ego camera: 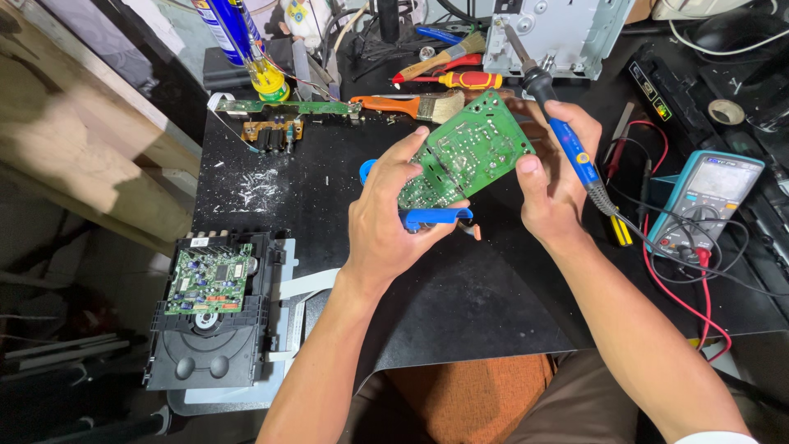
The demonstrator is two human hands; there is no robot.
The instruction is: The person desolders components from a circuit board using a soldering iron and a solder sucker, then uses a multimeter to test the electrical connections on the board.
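**Green board held up in both hands, iron in the right**

Black tabletop (460, 304) carries everything. Near left: disc drive mechanism (215, 316), black, small green board on top, hanging partly off the edge. Far centre: silver metal chassis (559, 29). Right: teal multimeter (704, 201), red and black leads trailing beside it. Centre, lifted off the surface: green circuit board (468, 156), solder side up, tilted. Left hand (385, 218) closed on the board's near-left edge, also pinching a blue plastic tool (434, 216) underneath. Right hand (552, 177) grips the board's right edge, fingers also wrapped round a blue-handled soldering iron (567, 136), tip pointing far-left. Far: orange-handled brush (415, 105), red screwdriver (460, 80).
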